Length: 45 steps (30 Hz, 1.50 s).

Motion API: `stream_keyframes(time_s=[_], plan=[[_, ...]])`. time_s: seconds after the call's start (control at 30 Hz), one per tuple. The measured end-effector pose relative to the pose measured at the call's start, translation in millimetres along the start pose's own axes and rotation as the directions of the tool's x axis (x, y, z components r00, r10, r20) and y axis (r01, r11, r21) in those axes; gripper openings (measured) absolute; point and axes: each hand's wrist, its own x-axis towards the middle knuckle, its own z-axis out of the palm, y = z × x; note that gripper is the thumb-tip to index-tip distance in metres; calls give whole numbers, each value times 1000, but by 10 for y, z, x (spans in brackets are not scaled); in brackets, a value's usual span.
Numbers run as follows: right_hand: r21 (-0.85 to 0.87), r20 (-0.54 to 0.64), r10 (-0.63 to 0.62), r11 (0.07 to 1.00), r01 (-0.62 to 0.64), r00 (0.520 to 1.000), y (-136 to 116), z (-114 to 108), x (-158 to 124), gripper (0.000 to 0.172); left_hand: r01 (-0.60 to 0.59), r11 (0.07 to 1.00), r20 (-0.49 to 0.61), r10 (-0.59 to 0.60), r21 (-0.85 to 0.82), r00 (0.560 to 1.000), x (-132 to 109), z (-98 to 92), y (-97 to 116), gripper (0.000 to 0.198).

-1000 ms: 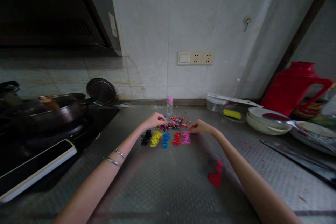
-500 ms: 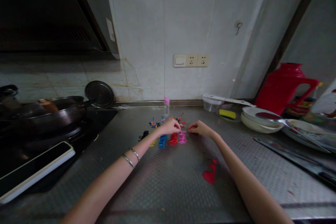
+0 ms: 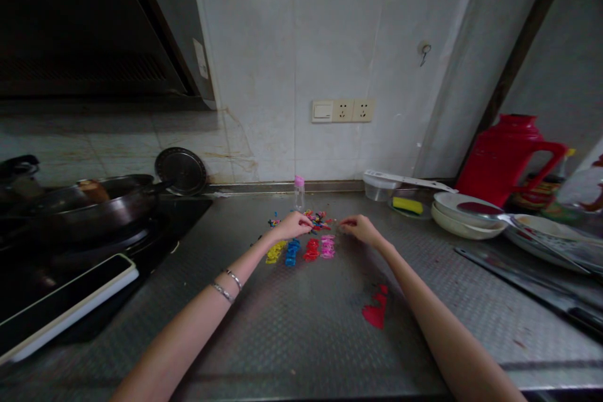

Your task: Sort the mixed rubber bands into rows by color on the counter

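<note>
Patterned grey metal counter, most room between forearms; flat red patch there. Beyond: row of yellow, blue, red, pink small-band piles. Left hand at mixed multicoloured band pile, right hand just beside; fingers bent, can't tell if pinching. Round metal pan left, brown thing inside. Clear pink-capped bottle behind pile, near counter's back edge, white tiled wall.

Metal worktop: contents
Left hand, fingers bent, at the mixed-colour pile. Right hand, near the pile's right side. In a row, nearer: yellow pieces, blue pieces, red pieces, pink pieces. Behind: pink-capped bottle, one, upright. Right side: yellow sponge; red flask. Left side: pan.
</note>
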Motion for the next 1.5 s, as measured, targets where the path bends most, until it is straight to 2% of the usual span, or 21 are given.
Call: stream_keyframes(time_s=[0.1,0.27,0.37,0.5,0.8,0.97,1.1,1.3,1.5], plan=[[-53,-32,-19,998,17,999,-6,39,10,29,154,988,-117,-156,-31,981,-206,-248,-225,30],[-61,-29,-59,997,57,998,-61,164,62,29,332,932,-346,-362,-145,866,-586,-577,-607,27],[-50,-2,-82,995,82,997,-84,255,109,30,365,908,-411,-419,-206,810,-736,-671,-717,25],[-74,14,-101,992,102,995,-73,347,162,30,372,891,-430,-451,-259,782,-798,-686,-739,23],[-117,19,-120,986,121,993,-127,339,201,29,377,873,-399,-479,-311,782,-802,-601,-721,23],[-87,0,-163,983,163,987,-281,344,197,33,367,878,-385,-468,-307,796,-796,-573,-736,24],[-61,58,-224,972,228,973,-459,394,158,34,361,893,-393,-444,-270,805,-782,-563,-730,24],[-110,167,-236,960,256,957,-596,416,107,36,295,946,-377,-324,-136,868,-730,-513,-593,24],[-122,112,-238,960,251,965,-554,362,91,31,233,971,-246,-212,58,946,-526,-347,-328,25]])
